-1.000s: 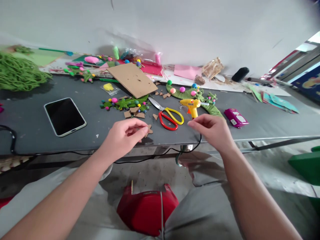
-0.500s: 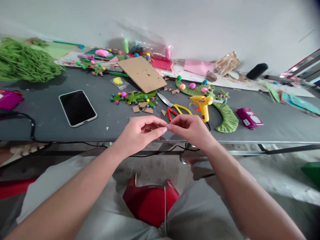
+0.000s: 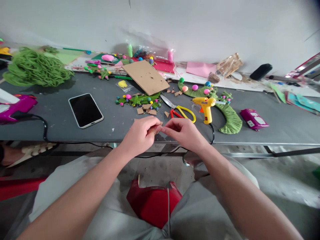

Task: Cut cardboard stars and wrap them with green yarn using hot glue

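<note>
Together, left hand [image 3: 141,135] and right hand [image 3: 183,132] pinching small cardboard piece [image 3: 158,128]

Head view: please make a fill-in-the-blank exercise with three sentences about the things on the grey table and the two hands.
1. The glue gun standing on the table is ____ in colour.
2. The left hand and the right hand together pinch a small piece of ____.
3. The smartphone lies with its dark ____ facing up.

Missing words: yellow; cardboard; screen
</note>
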{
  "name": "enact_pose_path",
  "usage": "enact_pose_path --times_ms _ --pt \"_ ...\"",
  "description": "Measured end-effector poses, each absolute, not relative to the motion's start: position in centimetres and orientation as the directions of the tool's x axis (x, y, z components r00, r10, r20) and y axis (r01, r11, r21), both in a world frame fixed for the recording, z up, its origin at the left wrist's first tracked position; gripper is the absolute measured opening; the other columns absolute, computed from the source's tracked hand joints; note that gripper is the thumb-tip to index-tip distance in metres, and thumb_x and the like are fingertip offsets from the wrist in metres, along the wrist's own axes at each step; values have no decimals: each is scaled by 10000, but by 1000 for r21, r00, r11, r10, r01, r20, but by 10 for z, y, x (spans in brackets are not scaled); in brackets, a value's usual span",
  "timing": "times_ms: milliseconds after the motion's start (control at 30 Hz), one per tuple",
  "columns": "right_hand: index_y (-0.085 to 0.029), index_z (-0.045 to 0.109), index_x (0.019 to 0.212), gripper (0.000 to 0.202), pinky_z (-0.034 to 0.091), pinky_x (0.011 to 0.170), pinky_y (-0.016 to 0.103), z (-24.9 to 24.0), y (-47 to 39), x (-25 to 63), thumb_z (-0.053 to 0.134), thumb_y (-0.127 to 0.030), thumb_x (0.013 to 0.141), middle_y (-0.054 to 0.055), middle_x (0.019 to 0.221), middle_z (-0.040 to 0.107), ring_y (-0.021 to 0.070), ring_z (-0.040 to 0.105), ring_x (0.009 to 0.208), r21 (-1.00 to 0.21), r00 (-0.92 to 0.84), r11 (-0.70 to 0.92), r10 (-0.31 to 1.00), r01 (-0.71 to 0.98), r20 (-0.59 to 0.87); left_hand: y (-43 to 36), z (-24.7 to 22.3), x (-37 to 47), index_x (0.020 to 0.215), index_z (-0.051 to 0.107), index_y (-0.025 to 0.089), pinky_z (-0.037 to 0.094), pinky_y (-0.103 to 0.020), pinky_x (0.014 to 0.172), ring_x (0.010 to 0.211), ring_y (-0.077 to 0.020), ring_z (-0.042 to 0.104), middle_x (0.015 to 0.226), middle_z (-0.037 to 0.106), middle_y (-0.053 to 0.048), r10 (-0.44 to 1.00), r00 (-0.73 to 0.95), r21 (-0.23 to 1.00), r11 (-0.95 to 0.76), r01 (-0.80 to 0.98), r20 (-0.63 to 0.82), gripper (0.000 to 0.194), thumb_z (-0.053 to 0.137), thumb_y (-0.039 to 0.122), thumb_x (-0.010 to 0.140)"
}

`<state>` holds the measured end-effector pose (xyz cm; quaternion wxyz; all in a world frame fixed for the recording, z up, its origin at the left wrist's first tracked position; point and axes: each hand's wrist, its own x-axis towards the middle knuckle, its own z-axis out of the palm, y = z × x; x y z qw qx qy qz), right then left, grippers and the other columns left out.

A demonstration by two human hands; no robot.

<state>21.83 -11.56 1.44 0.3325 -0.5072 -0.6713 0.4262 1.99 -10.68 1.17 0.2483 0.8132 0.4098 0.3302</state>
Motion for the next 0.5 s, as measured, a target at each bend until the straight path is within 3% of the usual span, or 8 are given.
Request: enact_pose_path --times_ms 133,333,500 --pt "-185 730 802 379 303 508 248 19 -110 222 758 -563 803 -26 626 552 95 407 576 -909 -307 149 951 389 25 -105 17 22 763 565 193 387 -278 618 665 -145 508 702 571 -1 855 429 742 -484 464 290 183 533 195 943" --pt "-194 740 850 327 425 593 257 28 -97 234 785 -511 783 16 766 684 127 544 670 -920 -406 168 914 354 11 -101 22 20 749 545 192 400 -270 596 621 -130 502 688 557 6 871 421 797 -435 418 254 221 523 240 963" --pt "-174 725 854 379 411 562 262 32 -86 251 728 -551 822 14 697 643 122 517 614 -919 -297 108 955 379 -10 -88 25 0 763 540 196 433 -264 574 583 -124 525 703 559 5 927 251 843 -361 399 278 237 510 299 974"
